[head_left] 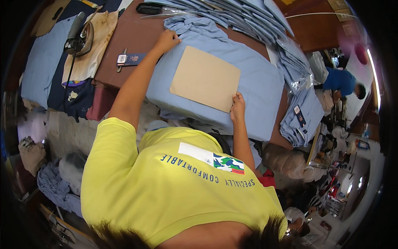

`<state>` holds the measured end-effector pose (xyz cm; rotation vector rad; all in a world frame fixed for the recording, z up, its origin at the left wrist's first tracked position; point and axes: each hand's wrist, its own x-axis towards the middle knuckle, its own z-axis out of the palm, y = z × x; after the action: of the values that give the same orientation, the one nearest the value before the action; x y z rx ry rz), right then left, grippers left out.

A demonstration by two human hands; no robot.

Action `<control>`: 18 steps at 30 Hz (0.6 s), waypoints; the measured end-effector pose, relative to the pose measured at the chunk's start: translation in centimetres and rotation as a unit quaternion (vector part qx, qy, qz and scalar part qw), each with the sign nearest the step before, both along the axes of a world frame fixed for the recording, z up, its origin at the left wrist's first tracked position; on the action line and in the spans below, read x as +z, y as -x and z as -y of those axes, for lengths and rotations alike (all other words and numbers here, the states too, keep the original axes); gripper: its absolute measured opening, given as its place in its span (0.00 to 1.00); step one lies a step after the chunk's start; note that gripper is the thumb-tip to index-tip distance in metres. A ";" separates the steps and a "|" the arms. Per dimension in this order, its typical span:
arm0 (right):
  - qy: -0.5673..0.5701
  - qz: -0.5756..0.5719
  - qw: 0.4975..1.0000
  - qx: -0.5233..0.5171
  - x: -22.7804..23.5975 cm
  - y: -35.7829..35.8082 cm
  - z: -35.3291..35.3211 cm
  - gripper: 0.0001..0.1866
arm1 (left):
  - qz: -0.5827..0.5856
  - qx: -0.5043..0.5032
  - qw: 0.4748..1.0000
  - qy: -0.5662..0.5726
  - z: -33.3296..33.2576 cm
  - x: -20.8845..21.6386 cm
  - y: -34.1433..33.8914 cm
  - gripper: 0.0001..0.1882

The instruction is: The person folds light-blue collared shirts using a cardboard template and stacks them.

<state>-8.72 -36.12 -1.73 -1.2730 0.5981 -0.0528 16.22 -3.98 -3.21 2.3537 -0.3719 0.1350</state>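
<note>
Passage at 3 o'clock, crowding elsewhere

Around the beige card (205, 79), a hand could pass over the flat blue cloth (263, 79) at 3 o'clock. Stacked folded shirts (257, 20) block 1. Bunched fabric (195, 27) rises at 12, the left hand (168, 40) fills 10 to 11, the left forearm (137, 85) bars 9, and the right hand (237, 107) occupies 4.
</note>
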 end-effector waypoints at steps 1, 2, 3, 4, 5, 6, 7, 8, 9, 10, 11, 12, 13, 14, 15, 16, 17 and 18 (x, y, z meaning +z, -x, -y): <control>0.008 0.000 1.000 0.000 -0.2 0.3 0.0 0.11 | -0.054 -0.002 0.994 0.090 -0.1 0.0 -0.3 0.14; 0.003 0.002 1.000 -0.004 -0.3 0.4 0.1 0.11 | -0.109 -0.002 0.978 0.178 -0.4 0.1 -0.7 0.13; -0.003 0.004 1.000 -0.008 -0.5 0.3 0.1 0.11 | -0.163 0.000 0.951 0.264 -0.6 0.2 -1.0 0.12; -0.007 0.007 1.000 -0.008 -0.3 0.2 0.0 0.11 | -0.093 -0.008 0.934 0.344 -0.5 0.2 -1.0 0.14; -0.005 0.005 1.000 -0.020 -0.2 0.2 -0.3 0.10 | -0.088 0.004 0.956 0.280 -0.7 0.2 -1.1 0.14; -0.003 0.004 0.999 -0.031 -0.2 0.1 -0.6 0.10 | -0.082 0.017 0.973 0.214 -1.2 0.4 -1.2 0.14; 0.001 0.002 0.999 -0.043 -0.1 0.1 -0.8 0.10 | -0.076 0.029 0.986 0.148 -1.4 1.2 -1.1 0.14; 0.004 0.000 0.999 -0.038 -0.3 0.2 -0.6 0.10 | -0.034 0.047 0.993 0.103 -1.3 1.7 -1.1 0.16; 0.007 -0.003 0.999 -0.033 -0.5 0.2 -0.3 0.10 | 0.007 0.066 0.996 0.058 -1.0 2.2 -1.1 0.17; 0.009 -0.007 1.000 -0.026 -0.6 0.4 0.0 0.10 | 0.048 0.086 0.995 0.011 -1.1 2.2 -1.0 0.18; 0.011 -0.016 1.000 -0.016 -0.7 0.4 0.5 0.10 | 0.048 0.093 0.994 -0.015 -1.3 1.9 -1.1 0.19; 0.013 -0.026 1.000 -0.006 -0.6 0.2 1.0 0.11 | 0.048 0.100 0.993 -0.042 -1.6 1.7 -1.5 0.20; 0.014 -0.036 0.999 0.006 -0.7 0.2 1.1 0.11 | 0.046 0.108 0.991 -0.069 -2.2 1.3 -1.5 0.20; 0.029 -0.036 0.999 0.015 0.3 -0.1 0.1 0.12 | 0.031 0.096 0.993 -0.057 -2.7 1.1 -1.5 0.21; 0.045 -0.036 0.998 0.025 1.2 -0.3 -0.9 0.13 | 0.015 0.086 0.995 -0.044 -3.2 1.0 -1.4 0.21; 0.061 -0.035 0.997 0.031 2.1 -0.3 -1.8 0.15 | 0.001 0.072 0.997 -0.030 -3.5 1.3 -1.2 0.21; 0.036 -0.026 0.998 0.040 2.3 -0.1 -2.0 0.17 | -0.025 0.054 0.998 0.008 -3.9 1.6 -1.0 0.20; 0.011 -0.018 0.999 0.050 2.4 0.0 -2.2 0.18 | -0.049 0.037 0.997 0.045 -4.5 2.0 -0.7 0.19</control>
<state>-8.68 -33.87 0.63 -1.3251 0.5647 0.0460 16.94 0.49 -1.20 2.2762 -0.2268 0.0685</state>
